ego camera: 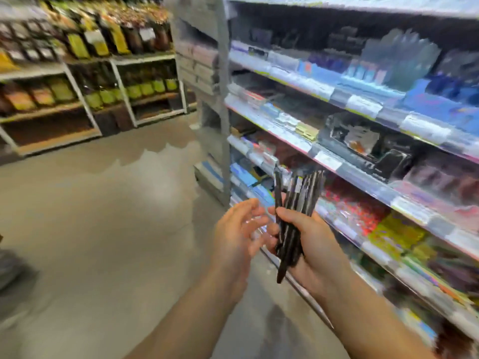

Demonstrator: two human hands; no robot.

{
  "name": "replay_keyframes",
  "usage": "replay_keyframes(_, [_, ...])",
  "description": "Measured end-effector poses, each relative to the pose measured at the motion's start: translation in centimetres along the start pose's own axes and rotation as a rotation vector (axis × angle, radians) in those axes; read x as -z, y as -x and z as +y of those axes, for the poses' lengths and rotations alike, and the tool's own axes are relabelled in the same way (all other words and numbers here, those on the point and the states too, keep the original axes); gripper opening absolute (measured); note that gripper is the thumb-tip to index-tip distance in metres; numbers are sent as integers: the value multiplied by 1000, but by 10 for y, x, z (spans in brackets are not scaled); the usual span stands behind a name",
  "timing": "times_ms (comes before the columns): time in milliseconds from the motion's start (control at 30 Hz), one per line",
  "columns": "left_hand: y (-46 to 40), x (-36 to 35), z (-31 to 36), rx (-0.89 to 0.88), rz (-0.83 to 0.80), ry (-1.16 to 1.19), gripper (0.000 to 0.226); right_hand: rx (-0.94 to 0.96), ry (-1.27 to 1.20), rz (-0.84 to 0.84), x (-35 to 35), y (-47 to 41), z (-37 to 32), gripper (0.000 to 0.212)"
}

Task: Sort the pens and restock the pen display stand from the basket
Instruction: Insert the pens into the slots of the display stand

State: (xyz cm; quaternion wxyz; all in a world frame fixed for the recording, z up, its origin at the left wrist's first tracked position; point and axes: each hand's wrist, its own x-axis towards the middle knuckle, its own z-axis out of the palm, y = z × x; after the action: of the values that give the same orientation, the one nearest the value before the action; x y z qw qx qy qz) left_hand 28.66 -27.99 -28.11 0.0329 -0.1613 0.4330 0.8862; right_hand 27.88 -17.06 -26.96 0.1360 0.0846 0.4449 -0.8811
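Observation:
My right hand point(308, 244) grips a bunch of several black pens point(293, 218), which fan out upward and point toward the shelves. My left hand point(238, 234) is just to the left of the bunch, fingers spread and relaxed, its fingertips close to the leftmost pen; the blur hides whether they touch. The basket and the pen display stand cannot be made out in this blurred view.
A tall stationery shelf unit point(337, 161) with several stocked tiers runs along my right. Its grey end panel point(215, 99) stands ahead. Food shelves point(90, 73) line the far left. Bare floor point(103, 229) lies to the left.

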Motion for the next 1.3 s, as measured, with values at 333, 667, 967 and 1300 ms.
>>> replay_keyframes(333, [-73,44,50,41,203,427,54,22,55,5,-94,-97,68,9])
replay_keyframes(667, [-219,35,101,-188,84,-326,14,47,26,33,-94,-228,34,23])
replay_keyframes(967, [-361,-7,205,-448,67,-551,6,14,61,-82,-133,-390,-47,21])
replay_keyframes(1300, [-461,-69,279,-486,-171,-467,19,234,79,-211,-180,-483,-142,15])
